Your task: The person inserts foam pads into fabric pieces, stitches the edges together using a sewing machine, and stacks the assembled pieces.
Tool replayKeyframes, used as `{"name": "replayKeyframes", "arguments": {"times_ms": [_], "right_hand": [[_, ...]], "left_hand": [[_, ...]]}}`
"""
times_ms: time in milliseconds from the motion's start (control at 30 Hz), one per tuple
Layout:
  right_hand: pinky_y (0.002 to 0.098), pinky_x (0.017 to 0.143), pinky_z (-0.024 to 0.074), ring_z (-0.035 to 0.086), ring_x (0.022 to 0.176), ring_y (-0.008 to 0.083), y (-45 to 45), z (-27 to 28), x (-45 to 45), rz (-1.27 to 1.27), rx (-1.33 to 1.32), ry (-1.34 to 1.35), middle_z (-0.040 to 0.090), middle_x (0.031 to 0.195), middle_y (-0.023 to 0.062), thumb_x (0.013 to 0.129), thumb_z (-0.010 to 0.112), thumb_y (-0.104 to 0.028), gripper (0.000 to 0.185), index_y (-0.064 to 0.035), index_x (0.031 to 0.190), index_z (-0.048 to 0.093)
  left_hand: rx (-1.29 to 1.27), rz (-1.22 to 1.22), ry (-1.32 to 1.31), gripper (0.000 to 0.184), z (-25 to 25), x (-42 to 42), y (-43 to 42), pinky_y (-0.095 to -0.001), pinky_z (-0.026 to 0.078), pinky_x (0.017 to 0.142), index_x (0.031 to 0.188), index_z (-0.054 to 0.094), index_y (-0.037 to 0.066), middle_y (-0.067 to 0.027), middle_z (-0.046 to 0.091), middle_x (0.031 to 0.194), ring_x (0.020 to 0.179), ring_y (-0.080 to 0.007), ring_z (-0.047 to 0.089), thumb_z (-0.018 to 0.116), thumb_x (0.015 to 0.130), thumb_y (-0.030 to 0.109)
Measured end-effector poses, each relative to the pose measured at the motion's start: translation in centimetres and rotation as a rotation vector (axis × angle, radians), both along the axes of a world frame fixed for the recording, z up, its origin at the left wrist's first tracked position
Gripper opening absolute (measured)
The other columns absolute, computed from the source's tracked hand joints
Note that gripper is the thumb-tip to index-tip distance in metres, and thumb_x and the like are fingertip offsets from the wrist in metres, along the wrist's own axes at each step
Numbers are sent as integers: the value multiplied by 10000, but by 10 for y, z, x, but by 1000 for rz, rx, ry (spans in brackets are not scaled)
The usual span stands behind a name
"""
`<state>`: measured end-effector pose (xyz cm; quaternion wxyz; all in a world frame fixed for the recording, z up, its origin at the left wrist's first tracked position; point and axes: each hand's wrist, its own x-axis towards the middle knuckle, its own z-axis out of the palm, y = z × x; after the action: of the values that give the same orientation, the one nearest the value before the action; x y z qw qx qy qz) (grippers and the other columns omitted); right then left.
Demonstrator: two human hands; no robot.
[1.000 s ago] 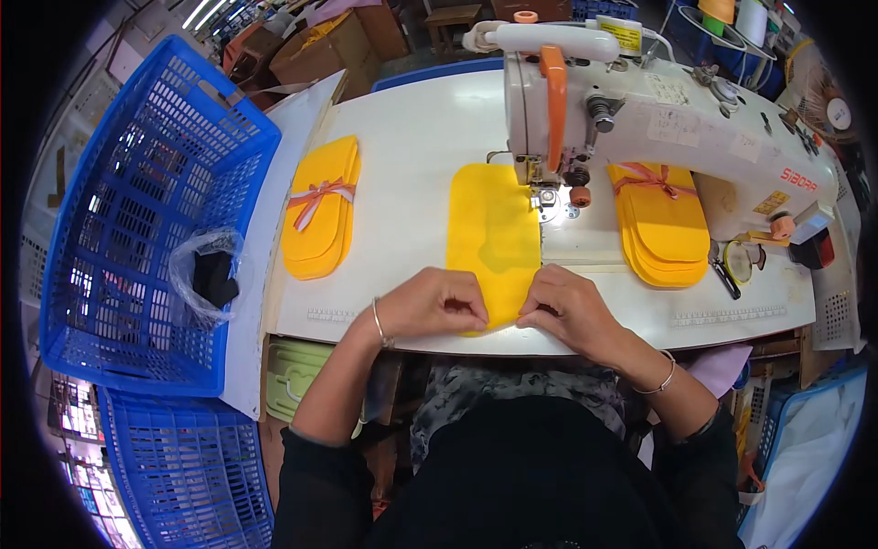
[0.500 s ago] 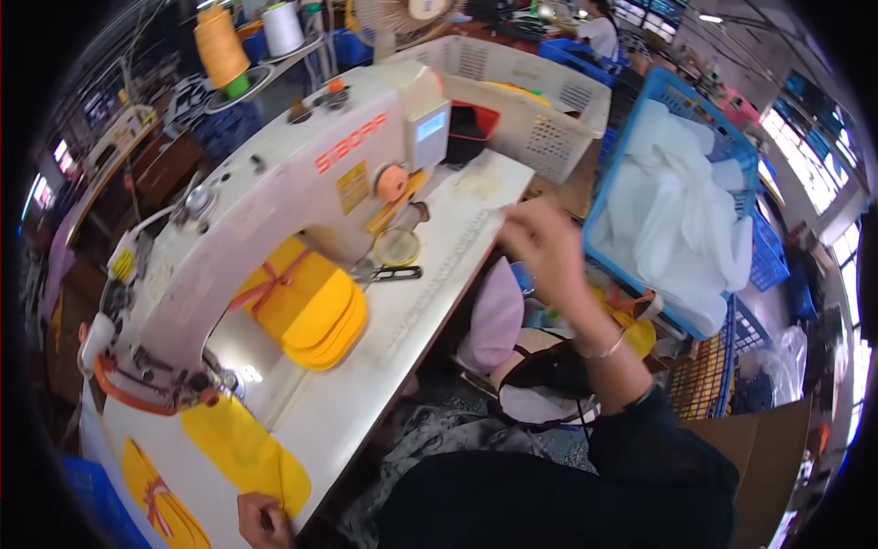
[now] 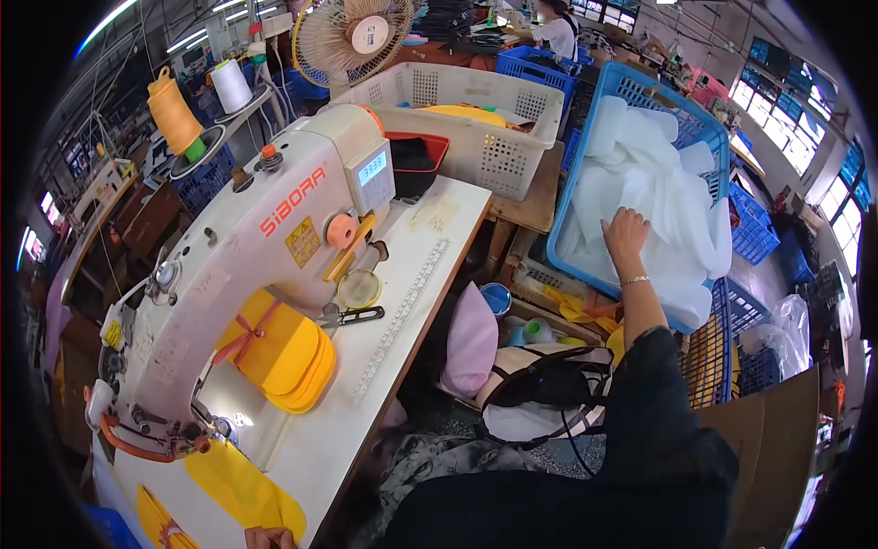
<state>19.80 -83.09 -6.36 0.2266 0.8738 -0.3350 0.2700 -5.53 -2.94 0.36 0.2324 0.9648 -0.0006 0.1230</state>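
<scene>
Right hand (image 3: 627, 236) outstretched, left hand (image 3: 270, 538) low

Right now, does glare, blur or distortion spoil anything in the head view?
Head view: strong fisheye curving, black corners; a small glare spot by the needle end of the sewing machine; windows at right washed out. Also in the head view: right hand fairly sharp, left hand cut off by the bottom edge.
</scene>
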Motion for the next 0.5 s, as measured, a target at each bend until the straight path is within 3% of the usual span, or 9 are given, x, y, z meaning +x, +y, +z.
{"name": "replayKeyframes", "arguments": {"times_ms": [67, 200, 300, 333, 367, 400, 433, 467, 500], "right_hand": [[461, 793, 524, 678, 911, 330, -4, 1, 8, -39, 21, 96, 666, 993, 127, 914, 627, -186, 137, -61, 957, 661], [495, 771, 527, 683, 884, 361, 19, 16, 19, 45, 117, -44, 669, 973, 150, 924, 595, -174, 141, -62, 980, 659], [516, 769, 528, 681, 934, 387, 86, 60, 6, 197, 281, -389, 673, 997, 190, 917, 579, -167, 140, -57, 969, 650], [498, 807, 527, 670, 941, 401, 100, 78, -2, 174, 337, -372, 666, 1043, 215, 917, 579, -156, 137, -55, 989, 638], [464, 814, 526, 663, 906, 374, 113, 89, -19, 399, 403, -528, 657, 1035, 204, 917, 616, -176, 169, -65, 1044, 626], [408, 797, 523, 654, 851, 292, 132, 103, -30, 471, 403, -621, 663, 954, 132, 925, 644, -144, 177, -83, 1091, 627], [350, 781, 527, 644, 856, 194, 146, 108, -42, 814, 595, -806, 668, 893, 54, 934, 667, -83, 153, -52, 1078, 629], [299, 786, 530, 650, 874, 151, 203, 130, -60, 1074, 844, -930, 666, 919, 31, 940, 677, -17, 138, -19, 1066, 620], [296, 818, 555, 676, 884, 156, 244, 138, -71, 1052, 946, -922, 677, 1015, 82, 933, 700, -2, 170, 18, 1074, 608]], "left_hand": [[8, -5, -10, 45, 4, -1, -2, -444, 520, 781, 933, 695, 29, -155, 662, 910, 841, -356, 619, 701, 923, 73], [37, -19, -43, 44, 2, 1, -6, -444, 517, 792, 935, 690, 24, -154, 667, 907, 846, -352, 619, 694, 921, 66], [94, -1, -75, 42, -12, 2, -2, -445, 516, 797, 937, 689, 20, -155, 671, 906, 847, -352, 618, 677, 916, 53], [32, 39, -192, 86, -29, 5, 5, -395, 499, 755, 950, 691, -1, -138, 621, 893, 826, -303, 597, 630, 896, -31], [-13, 104, -306, 168, -33, 0, 3, -345, 483, 713, 962, 693, -22, -120, 572, 881, 805, -255, 576, 582, 877, -115], [55, 125, -346, 177, -34, -8, 6, -370, 494, 701, 971, 714, -9, -135, 599, 863, 793, -278, 582, 621, 852, -103], [143, 171, -379, 195, -21, -7, 0, -395, 505, 690, 981, 734, 4, -151, 626, 845, 781, -302, 588, 660, 827, -90], [15, 231, -356, 275, -17, -10, -4, -429, 481, 719, 1053, 764, 9, -157, 621, 887, 837, -336, 562, 668, 818, -98], [65, 244, -391, 267, -11, -9, -7, -424, 485, 743, 1041, 762, 8, -153, 614, 903, 838, -329, 567, 676, 810, -95]]}}
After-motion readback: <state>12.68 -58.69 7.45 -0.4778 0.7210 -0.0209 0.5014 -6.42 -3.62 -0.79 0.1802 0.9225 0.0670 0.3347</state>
